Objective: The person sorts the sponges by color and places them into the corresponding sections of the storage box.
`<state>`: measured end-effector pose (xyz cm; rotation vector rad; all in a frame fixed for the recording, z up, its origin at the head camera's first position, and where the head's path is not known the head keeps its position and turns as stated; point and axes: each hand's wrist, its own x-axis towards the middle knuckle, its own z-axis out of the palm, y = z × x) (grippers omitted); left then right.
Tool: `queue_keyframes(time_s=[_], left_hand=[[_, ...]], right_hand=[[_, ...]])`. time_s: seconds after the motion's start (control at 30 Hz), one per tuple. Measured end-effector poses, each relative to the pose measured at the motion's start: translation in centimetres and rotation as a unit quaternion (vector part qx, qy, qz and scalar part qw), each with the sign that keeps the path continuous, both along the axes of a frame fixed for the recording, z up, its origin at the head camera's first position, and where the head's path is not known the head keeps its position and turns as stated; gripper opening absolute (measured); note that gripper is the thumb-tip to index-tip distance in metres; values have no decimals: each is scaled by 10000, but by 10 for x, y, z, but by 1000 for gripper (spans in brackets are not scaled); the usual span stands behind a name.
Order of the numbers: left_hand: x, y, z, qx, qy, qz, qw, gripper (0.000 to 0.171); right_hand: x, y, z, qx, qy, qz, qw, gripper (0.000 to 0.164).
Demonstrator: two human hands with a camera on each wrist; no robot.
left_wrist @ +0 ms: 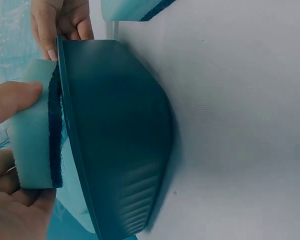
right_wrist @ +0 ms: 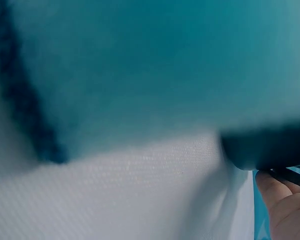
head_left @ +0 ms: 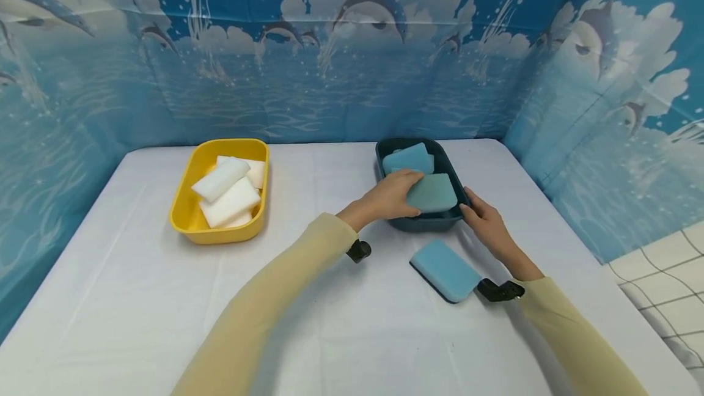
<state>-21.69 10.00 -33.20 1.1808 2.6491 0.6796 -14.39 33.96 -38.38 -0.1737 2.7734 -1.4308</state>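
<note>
My left hand (head_left: 392, 195) grips a light blue sponge (head_left: 436, 193) with a dark scouring side, thumb on one face and fingers on the other. That sponge is at the near rim of a dark teal basket (head_left: 426, 225); in the left wrist view its dark side (left_wrist: 55, 130) faces the rim. More blue sponges (head_left: 408, 159) lie inside the basket. At the basket's near right corner, my right hand (head_left: 488, 228) holds the rim. Another blue sponge (head_left: 447, 269) lies dark side down on the table below it, and a blurred blue sponge (right_wrist: 155, 65) fills much of the right wrist view.
A yellow basket (head_left: 181, 216) with several white sponges (head_left: 233, 200) stands at the left on the white-covered table (head_left: 330, 335). A dolphin-print curtain (head_left: 330, 96) hangs behind the table and along its sides.
</note>
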Motion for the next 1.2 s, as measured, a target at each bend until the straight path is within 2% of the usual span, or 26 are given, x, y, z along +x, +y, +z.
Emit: queue_keyframes(time_s=[0.13,0.33,0.53,0.67,0.77,0.9,1.2], left_hand=[[-2,4,-1,-110,-34,53,9999,77],[-3,6,-4,-230,-31,323,9992,77],[-6,13,-12,-105,294,410,9987,76],[-4,20,-13,-83,662,512,9965,76],[-2,23,-14,-163,807,533,9952,79],[0,22,-14,-220,814,500,9952,83],[3,15,-11,271,591,501,9966,77]], right_hand=[[0,1,0,81,-4,-17,10000,61],[-3,1,-1,270,29,-96,9996,61],[-2,0,-2,105,-59,-127,9998,60],[-2,2,-3,234,-3,-177,9996,61],[-3,1,-4,362,48,-185,9992,61],[-3,1,-5,341,52,-146,9993,61],[-2,2,-5,347,95,-204,9991,61]])
